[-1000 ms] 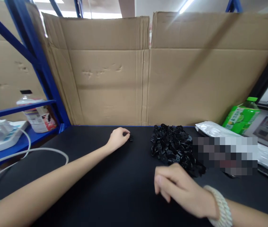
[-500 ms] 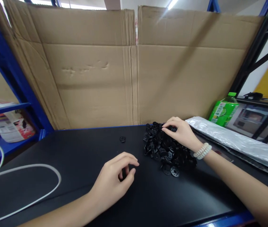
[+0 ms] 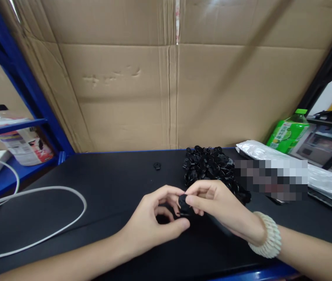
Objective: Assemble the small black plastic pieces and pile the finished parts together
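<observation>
In front of me, my right hand (image 3: pixel 217 203) pinches a small round black plastic part (image 3: pixel 183 203) between thumb and fingers. My left hand (image 3: pixel 160 218) is curved around the left side of that part, its thumb apart from its fingers. Its fingertips are close to the part; whether they touch it I cannot tell. Behind my right hand lies a pile of similar black plastic parts (image 3: pixel 205 162). One loose black part (image 3: pixel 157 166) lies by itself on the black table (image 3: pixel 119 171), left of the pile.
A white cable (image 3: pixel 85 205) loops over the table's left side. At the right lie a silvery plastic package (image 3: pixel 259 150) and a green bottle (image 3: pixel 288 132). Cardboard (image 3: pixel 125 86) stands along the back edge. A bottle (image 3: pixel 27 144) sits on the blue shelf at left.
My right hand has come from the pile towards me and left, with a black part in its fingers. My left hand has moved right to meet it. The view has tilted down.
</observation>
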### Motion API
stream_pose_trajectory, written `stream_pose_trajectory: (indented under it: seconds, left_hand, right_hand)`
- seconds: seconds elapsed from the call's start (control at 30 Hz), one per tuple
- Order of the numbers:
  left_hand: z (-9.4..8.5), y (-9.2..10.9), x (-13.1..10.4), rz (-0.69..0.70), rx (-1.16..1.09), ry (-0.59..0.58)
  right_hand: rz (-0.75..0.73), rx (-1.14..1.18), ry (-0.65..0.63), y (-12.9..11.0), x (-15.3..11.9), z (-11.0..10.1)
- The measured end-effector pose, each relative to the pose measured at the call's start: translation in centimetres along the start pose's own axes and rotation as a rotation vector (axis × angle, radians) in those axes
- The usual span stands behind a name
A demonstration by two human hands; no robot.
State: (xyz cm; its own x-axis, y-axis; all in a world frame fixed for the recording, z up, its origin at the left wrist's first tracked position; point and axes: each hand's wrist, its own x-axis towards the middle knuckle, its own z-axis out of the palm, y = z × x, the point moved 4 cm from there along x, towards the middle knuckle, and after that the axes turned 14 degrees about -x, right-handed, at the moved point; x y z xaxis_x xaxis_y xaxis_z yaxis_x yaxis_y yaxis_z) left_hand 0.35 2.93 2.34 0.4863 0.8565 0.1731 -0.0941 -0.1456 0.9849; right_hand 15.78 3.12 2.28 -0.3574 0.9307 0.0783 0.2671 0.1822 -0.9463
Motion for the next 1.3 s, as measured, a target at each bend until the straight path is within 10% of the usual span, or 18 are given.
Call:
stream_pose_trajectory:
  seconds: [0.37, 1.3]
  left_hand:
    - [-0.6, -1.7, 0.1, -0.258, -0.362, 0.109]
    - [-0.8, -1.8, 0.1, -0.250, -0.289, 0.158]
  right_hand:
    - [0.089, 0.228, -0.095, 1.2, -0.1, 1.1]
    - [0.044, 0.038, -0.096, 1.7, 0.0, 1.5]
